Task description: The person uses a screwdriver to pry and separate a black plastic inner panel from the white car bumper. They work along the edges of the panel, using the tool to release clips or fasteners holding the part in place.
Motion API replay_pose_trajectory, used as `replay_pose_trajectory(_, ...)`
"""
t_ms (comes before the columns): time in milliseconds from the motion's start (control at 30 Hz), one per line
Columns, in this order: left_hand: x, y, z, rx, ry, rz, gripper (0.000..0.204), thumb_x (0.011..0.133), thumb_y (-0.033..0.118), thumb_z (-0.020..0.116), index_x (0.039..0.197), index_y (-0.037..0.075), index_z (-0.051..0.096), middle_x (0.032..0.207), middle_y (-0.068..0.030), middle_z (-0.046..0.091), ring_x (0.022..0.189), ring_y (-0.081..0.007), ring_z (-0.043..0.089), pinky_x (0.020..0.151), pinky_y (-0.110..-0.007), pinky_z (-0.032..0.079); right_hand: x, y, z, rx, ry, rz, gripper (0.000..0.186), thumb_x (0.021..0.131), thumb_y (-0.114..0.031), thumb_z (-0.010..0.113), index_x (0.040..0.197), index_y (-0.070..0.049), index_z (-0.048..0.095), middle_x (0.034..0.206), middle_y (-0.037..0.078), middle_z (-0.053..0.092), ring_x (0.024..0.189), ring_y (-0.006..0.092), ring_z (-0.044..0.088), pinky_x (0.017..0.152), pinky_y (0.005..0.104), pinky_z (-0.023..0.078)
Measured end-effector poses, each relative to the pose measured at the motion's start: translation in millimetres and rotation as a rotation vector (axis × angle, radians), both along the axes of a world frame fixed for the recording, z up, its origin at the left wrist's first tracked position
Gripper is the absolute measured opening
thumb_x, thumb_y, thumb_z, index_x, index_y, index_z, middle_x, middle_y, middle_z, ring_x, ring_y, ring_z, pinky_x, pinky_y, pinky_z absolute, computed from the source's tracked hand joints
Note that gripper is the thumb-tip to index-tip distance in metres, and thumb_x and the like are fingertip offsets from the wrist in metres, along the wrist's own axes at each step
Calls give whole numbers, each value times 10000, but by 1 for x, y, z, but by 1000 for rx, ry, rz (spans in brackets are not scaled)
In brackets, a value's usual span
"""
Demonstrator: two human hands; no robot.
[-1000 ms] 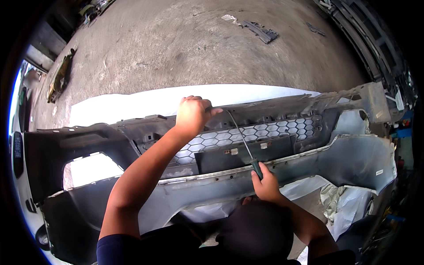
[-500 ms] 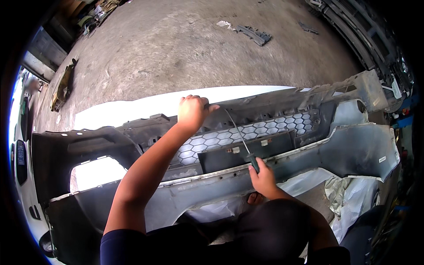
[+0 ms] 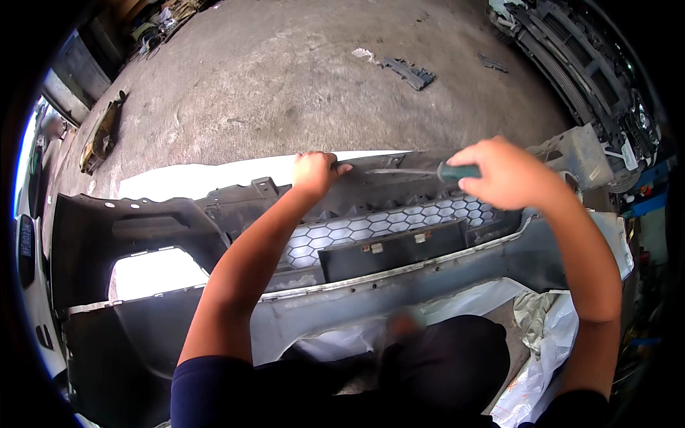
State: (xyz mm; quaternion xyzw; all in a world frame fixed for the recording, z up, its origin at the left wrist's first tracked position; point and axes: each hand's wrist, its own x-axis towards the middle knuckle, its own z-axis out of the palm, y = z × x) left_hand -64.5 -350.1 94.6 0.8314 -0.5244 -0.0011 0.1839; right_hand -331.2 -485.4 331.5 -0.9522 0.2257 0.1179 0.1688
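Observation:
A large dark car bumper (image 3: pixel 328 307) lies across in front of me, its inner side up, with a honeycomb mesh grille (image 3: pixel 346 234) in its middle. My left hand (image 3: pixel 312 173) is closed over the bumper's far edge, thumb pointing right. In my right hand (image 3: pixel 499 175) is a screwdriver (image 3: pixel 458 172), held by its green handle above the right part of the far edge. Its thin shaft points left, toward my left hand. The tip is blurred against the dark plastic, so whether it touches is hard to tell.
A white sheet (image 3: pixel 160 177) lies under the bumper. Crumpled clear plastic (image 3: pixel 546 349) sits at the near right. Broken dark trim (image 3: pixel 410 73) rests on the concrete floor farther off. Car front parts (image 3: pixel 571 57) stand at the far right, and a white car (image 3: pixel 39 299) at the left.
My right hand has lifted the screwdriver away from the grille, up and to the right. Its shaft has swung from steep to nearly level. My left hand keeps its hold on the edge.

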Motion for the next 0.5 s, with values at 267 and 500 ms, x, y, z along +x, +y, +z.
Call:
replay_pose_trajectory(267,-6,-2,6,-10,6,-59,525,839,594,637,715,84,667,703,-107,653,776,-321,645,788,-427,449,14,24,-30,-312,206,80,332,811,-203,679,1129,-118,723,897,172,721,834,355,693,766,449,554)
replay_pose_trajectory(500,-4,2,6,31,27,-56,522,851,588,628,727,83,667,726,-126,657,790,-329,645,794,-432,449,24,28,-43,-348,226,119,345,812,-201,685,1143,-108,715,872,166,722,831,358,696,762,456,554)
